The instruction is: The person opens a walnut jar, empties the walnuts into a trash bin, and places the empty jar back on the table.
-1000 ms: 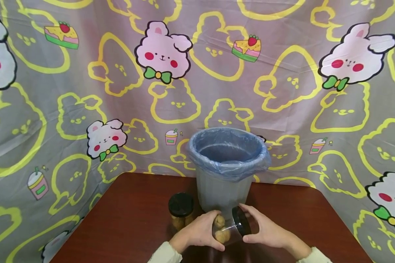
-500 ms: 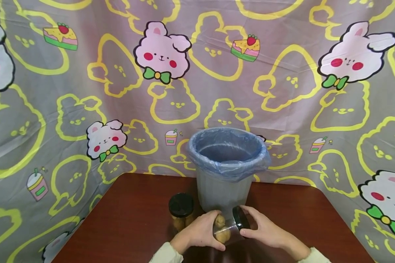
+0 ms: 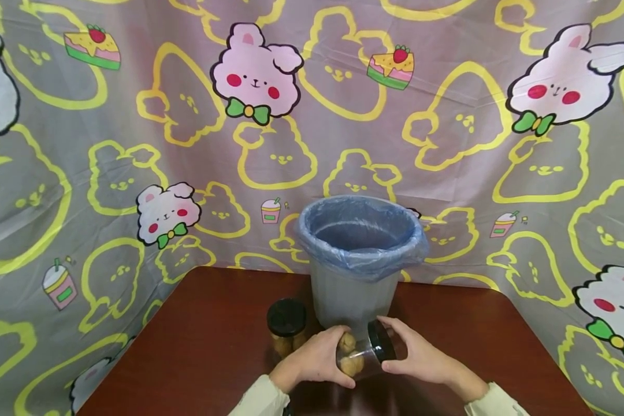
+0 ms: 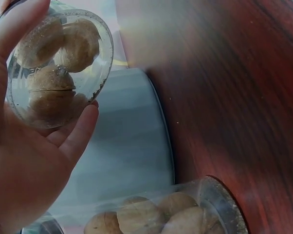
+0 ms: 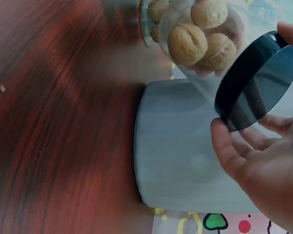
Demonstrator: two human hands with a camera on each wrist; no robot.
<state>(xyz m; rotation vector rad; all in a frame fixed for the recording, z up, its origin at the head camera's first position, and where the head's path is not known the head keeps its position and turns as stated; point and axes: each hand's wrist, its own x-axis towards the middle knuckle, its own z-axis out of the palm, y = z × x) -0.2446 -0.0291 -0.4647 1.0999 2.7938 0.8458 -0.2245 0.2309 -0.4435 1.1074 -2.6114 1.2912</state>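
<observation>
Left fingers (image 4: 83,129) curled round a tilted jar (image 3: 365,359) (walnuts (image 5: 187,45) inside), right fingers (image 5: 226,146) clamped on its black lid (image 3: 382,341)

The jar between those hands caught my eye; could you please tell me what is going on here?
A person's left hand grips the base end of a clear jar of walnuts, tipped sideways, while the right hand holds its black lid. The lid is on the jar; I cannot tell whether it is loose. A second jar of walnuts stands on the table, left of the grey bin.
</observation>
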